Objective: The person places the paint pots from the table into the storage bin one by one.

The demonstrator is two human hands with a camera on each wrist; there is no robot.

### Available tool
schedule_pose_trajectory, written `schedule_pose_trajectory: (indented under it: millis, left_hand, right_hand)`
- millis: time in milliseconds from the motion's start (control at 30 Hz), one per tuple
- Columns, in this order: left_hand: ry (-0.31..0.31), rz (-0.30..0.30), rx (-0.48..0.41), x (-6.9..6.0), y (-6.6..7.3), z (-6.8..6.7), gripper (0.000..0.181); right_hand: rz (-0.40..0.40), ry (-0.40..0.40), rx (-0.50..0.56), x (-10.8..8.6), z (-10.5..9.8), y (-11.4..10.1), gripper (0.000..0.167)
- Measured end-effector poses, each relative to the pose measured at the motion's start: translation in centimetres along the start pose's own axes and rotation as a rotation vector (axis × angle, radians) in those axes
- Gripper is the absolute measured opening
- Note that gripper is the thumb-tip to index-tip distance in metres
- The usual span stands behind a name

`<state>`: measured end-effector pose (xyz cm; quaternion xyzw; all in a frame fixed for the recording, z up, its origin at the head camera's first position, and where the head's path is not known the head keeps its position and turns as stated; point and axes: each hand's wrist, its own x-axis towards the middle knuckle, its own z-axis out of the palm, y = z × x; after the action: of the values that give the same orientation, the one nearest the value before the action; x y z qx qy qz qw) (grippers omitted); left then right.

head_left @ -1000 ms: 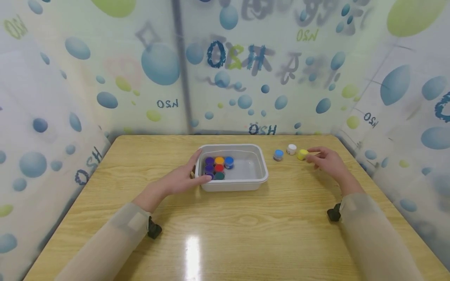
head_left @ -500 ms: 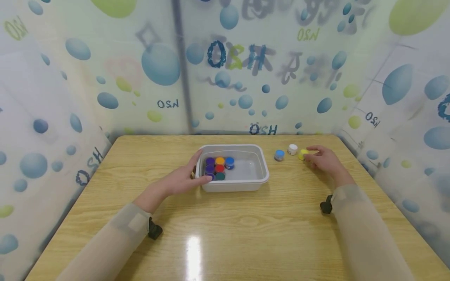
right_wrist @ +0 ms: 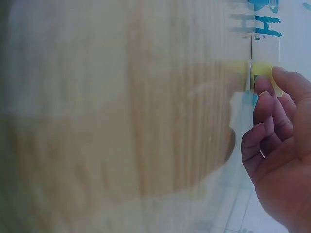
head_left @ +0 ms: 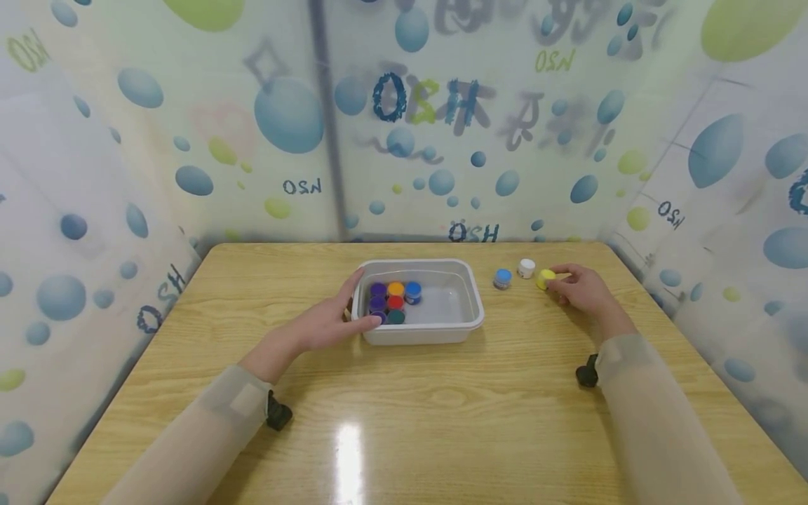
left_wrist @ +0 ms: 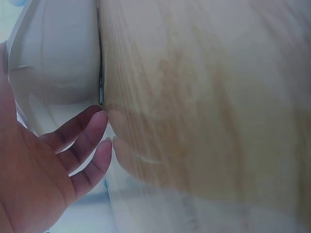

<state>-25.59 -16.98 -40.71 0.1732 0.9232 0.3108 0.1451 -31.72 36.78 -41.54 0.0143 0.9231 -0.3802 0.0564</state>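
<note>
My left hand [head_left: 331, 321] grips the left end of a white plastic tub [head_left: 421, 337], thumb over the front rim. In the left wrist view its other fingers [left_wrist: 92, 131] lie against the tub's outer wall, by the tabletop. Inside, small jars with purple, orange, red [head_left: 395, 302], blue [head_left: 413, 290] and dark green lids stand grouped at the left. At the back right, my right hand [head_left: 583, 289] pinches a yellow jar [head_left: 545, 280] between thumb and fingers, the jar still on the table. A white jar [head_left: 527, 268] and a blue-lidded jar [head_left: 502, 278] stand left of it.
The wooden table [head_left: 404, 400] runs back to a patterned curtain [head_left: 404, 175], which also closes off both sides. Bare tabletop shows between the tub and the loose jars, and in front of both hands. A bright reflection lies near the front.
The right wrist has shifted left and the right fingers have come further over the yellow jar. The left hand keeps its hold on the tub, and the jars stand as before.
</note>
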Motion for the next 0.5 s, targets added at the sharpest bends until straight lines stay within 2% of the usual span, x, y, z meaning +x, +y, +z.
schedule_pose_trajectory:
  millis: [200,500]
  left_hand:
    - [0.002,0.003,-0.008,0.0,0.0,0.0,0.114]
    - [0.001,0.010,-0.002,0.0,-0.2,0.1,0.113]
  right_hand:
    - [-0.024,0.020,-0.006,-0.6,-0.3,-0.1,0.059]
    - [-0.122,0.016,0.022,-1.8,-0.4,-1.6,0.061]
